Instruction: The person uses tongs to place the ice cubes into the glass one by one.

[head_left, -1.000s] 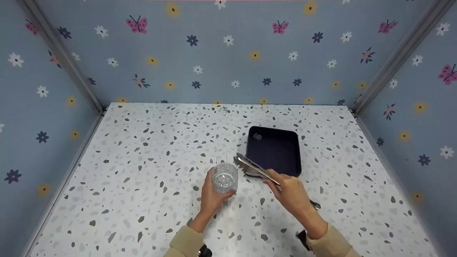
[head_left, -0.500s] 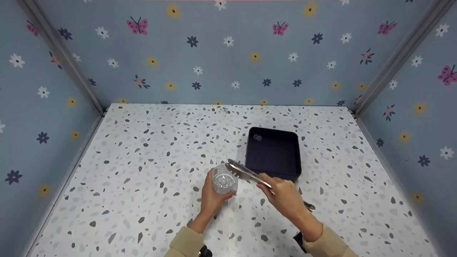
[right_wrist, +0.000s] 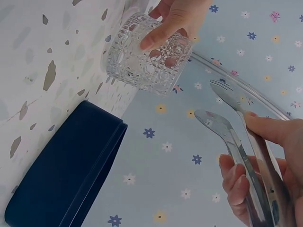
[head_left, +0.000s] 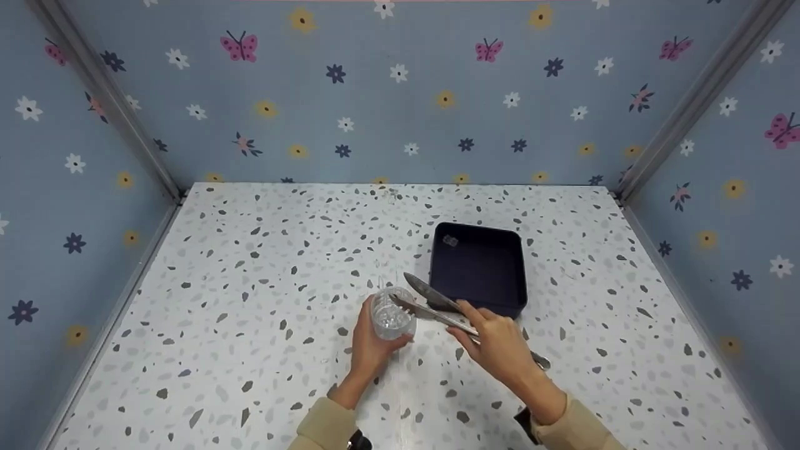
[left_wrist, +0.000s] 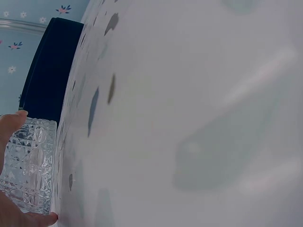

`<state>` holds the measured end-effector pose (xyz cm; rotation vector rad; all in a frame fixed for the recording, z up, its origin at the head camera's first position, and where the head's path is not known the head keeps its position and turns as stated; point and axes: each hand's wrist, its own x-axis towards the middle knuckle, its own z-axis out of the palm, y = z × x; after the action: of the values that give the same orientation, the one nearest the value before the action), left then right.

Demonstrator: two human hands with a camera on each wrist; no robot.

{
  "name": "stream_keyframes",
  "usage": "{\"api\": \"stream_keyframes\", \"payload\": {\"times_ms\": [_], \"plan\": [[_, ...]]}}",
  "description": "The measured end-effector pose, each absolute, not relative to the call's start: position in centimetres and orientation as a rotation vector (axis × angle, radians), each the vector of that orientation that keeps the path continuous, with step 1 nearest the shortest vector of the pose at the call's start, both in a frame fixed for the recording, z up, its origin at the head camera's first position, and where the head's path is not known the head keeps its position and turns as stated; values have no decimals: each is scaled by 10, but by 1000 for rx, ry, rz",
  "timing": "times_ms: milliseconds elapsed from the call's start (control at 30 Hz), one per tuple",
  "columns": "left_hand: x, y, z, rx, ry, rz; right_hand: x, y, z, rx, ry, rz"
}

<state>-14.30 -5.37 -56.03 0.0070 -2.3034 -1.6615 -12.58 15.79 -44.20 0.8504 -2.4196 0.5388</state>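
In the head view my left hand (head_left: 369,344) grips a clear cut-glass tumbler (head_left: 394,328) that stands on the table. Clear, shiny bits show inside it. My right hand (head_left: 500,344) holds metal tongs (head_left: 430,292), also seen in the right wrist view. Their arms are spread, with one tip over the tumbler's mouth and the other past its far right rim. The right wrist view shows nothing between the tong tips. Thumb and fingers of the left hand (right_wrist: 175,23) wrap the patterned side of the glass (right_wrist: 128,59) there.
A dark navy square box (head_left: 524,269) stands right of the tumbler, behind the right hand. In its far left corner lies a small clear piece (head_left: 450,240), like an ice cube. Flower-patterned walls (head_left: 400,94) enclose the speckled table (head_left: 250,312) at the back and sides.
The right hand has moved left with the tongs, bringing their tips from beside the box to the tumbler's mouth. Their arms have spread apart. The left hand and tumbler have stayed put.
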Motion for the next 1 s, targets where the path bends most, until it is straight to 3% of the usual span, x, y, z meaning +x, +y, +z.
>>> {"api": "stream_keyframes", "payload": {"times_ms": [1000], "plan": [[-145, -52, -561, 32, -2319, -1611, -152, 196, -433, 649, -2567, 341]]}}
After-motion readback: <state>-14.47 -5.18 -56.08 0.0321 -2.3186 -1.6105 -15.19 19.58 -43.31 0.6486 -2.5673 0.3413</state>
